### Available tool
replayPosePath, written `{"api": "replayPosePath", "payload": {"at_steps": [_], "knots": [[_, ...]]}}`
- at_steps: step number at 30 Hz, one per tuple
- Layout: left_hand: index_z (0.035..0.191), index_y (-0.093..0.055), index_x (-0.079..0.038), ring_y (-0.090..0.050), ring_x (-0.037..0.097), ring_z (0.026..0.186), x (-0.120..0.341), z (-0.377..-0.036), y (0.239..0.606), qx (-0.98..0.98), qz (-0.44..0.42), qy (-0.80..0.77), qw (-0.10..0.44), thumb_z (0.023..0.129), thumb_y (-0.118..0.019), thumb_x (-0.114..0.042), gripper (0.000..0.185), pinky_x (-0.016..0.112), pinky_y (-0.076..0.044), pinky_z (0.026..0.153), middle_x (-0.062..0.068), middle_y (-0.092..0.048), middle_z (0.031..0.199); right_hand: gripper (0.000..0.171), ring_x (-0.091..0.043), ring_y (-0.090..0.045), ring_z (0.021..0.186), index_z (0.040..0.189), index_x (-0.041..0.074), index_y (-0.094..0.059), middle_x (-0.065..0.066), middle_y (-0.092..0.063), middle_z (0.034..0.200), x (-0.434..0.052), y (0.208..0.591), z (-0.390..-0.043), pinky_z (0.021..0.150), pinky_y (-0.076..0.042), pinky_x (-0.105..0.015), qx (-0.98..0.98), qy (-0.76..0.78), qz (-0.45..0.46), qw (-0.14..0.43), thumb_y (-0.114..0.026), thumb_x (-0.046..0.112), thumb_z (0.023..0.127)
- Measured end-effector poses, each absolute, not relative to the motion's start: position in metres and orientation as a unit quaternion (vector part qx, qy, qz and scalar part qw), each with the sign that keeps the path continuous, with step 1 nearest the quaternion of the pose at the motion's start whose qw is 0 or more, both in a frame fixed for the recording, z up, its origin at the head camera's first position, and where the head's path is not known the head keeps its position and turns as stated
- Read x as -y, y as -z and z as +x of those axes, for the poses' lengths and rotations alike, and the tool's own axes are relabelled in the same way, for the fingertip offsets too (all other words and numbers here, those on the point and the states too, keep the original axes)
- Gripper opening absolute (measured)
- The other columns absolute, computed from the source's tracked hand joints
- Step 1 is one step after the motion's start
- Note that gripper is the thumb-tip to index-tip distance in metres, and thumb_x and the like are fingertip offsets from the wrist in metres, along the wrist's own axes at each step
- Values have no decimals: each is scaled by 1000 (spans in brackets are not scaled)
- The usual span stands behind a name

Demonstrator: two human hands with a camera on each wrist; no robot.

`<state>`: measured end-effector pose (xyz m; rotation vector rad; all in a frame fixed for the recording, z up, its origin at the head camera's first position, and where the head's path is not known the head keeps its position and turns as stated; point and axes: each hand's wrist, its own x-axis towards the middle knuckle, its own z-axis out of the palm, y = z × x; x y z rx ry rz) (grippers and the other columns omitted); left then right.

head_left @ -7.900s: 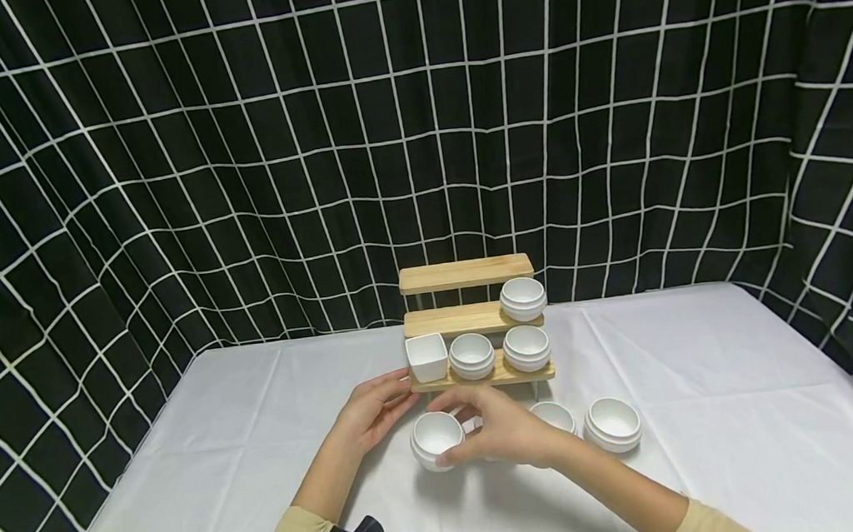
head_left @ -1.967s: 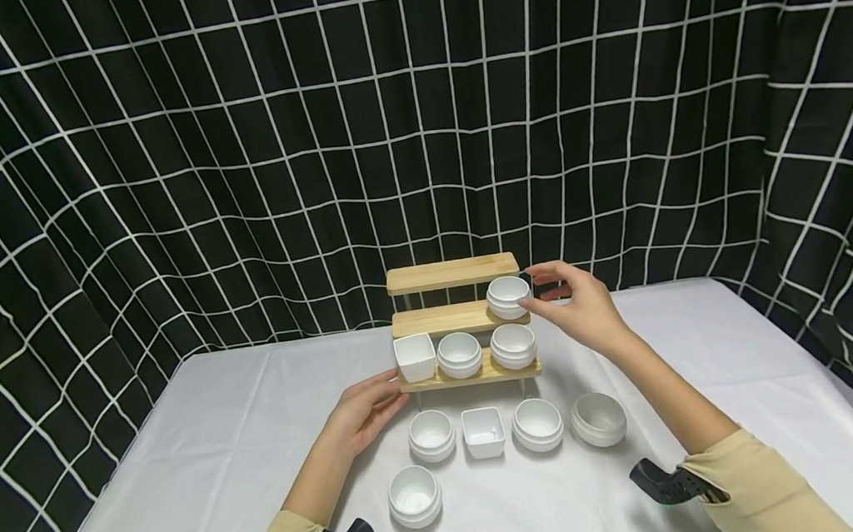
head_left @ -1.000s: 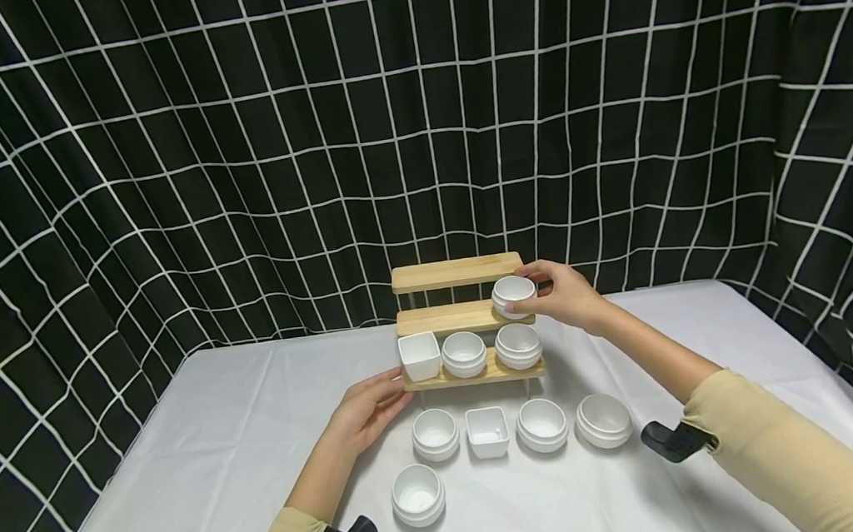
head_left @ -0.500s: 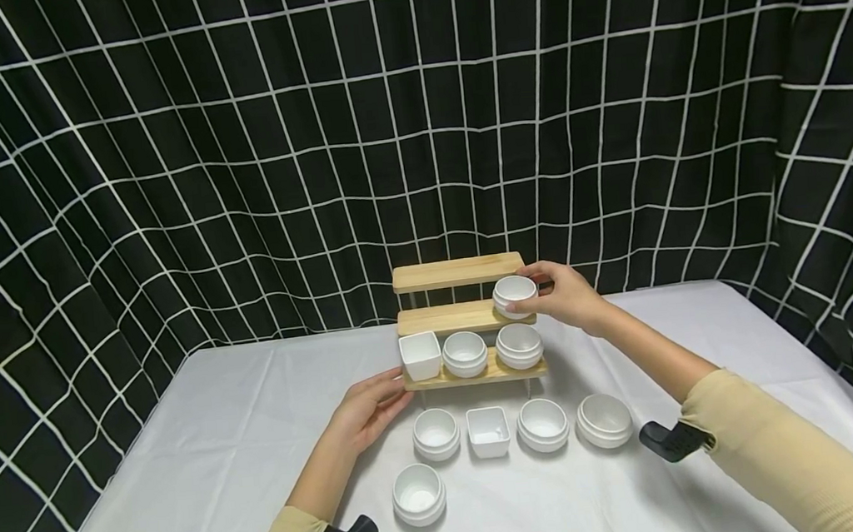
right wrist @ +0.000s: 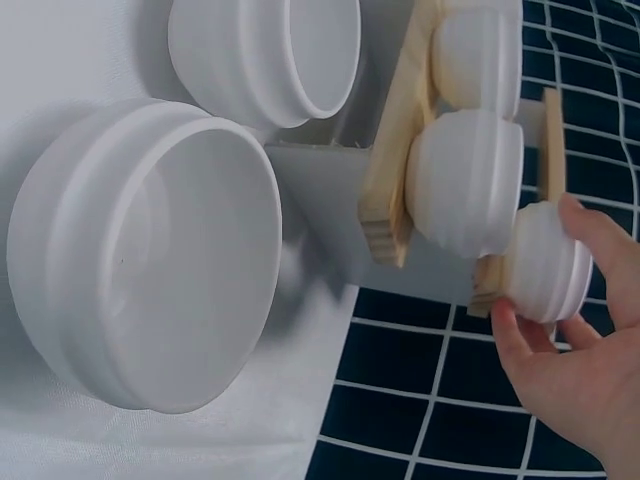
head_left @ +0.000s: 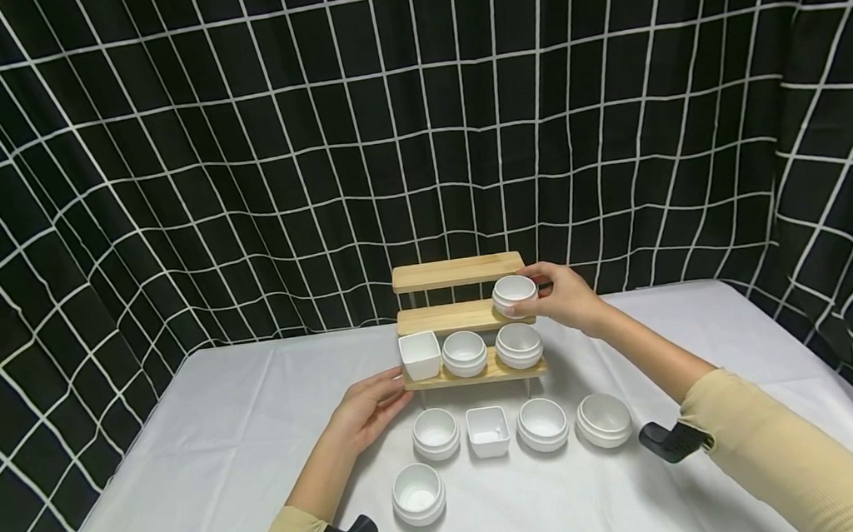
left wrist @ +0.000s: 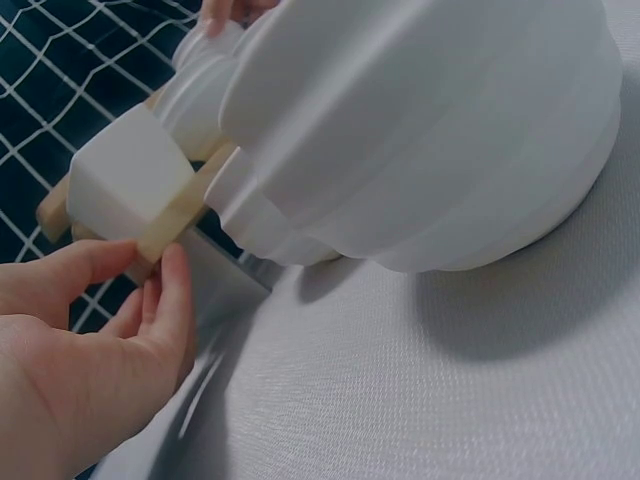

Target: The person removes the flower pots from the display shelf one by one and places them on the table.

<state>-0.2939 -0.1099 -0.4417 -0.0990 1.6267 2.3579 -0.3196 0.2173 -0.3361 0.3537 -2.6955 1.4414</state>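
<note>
A three-tier wooden rack (head_left: 464, 317) stands mid-table. My right hand (head_left: 537, 291) grips a round white bowl (head_left: 511, 291) at the right end of its middle tier; the right wrist view shows the fingers (right wrist: 590, 240) and thumb curled round that bowl (right wrist: 535, 250). My left hand (head_left: 394, 385) pinches the left end of the bottom shelf (left wrist: 175, 215) between thumb and fingers (left wrist: 175, 290). That shelf carries a square cup (head_left: 420, 355) and two round bowls (head_left: 464, 352) (head_left: 519, 345). The top tier is bare.
On the white tablecloth (head_left: 223, 449) in front of the rack lie three round bowls (head_left: 435, 432) (head_left: 542, 424) (head_left: 603, 420) and a square cup (head_left: 488, 431) in a row. One more round bowl (head_left: 418, 494) sits nearer me. A black grid curtain (head_left: 237, 147) hangs behind.
My right hand left a bowl on the table in front, rose to the middle tier and closed round the bowl there. Over the last second nothing has visibly moved. The left hand stays on the rack.
</note>
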Motion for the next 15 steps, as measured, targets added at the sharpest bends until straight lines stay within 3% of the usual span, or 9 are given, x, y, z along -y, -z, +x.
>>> {"api": "replayPosePath", "payload": {"at_steps": [15], "knots": [[148,-45,18,-69,24,115,109,-294,442,-563,-35,-814,136,104,-53,8,46,29,-59,107,37,-49,149,67,-35,-64,114,144,-10,-54,-28,-63,133,-220,327,-321,80,-56,-13,870,-473,135,43,-84,13,89]]}}
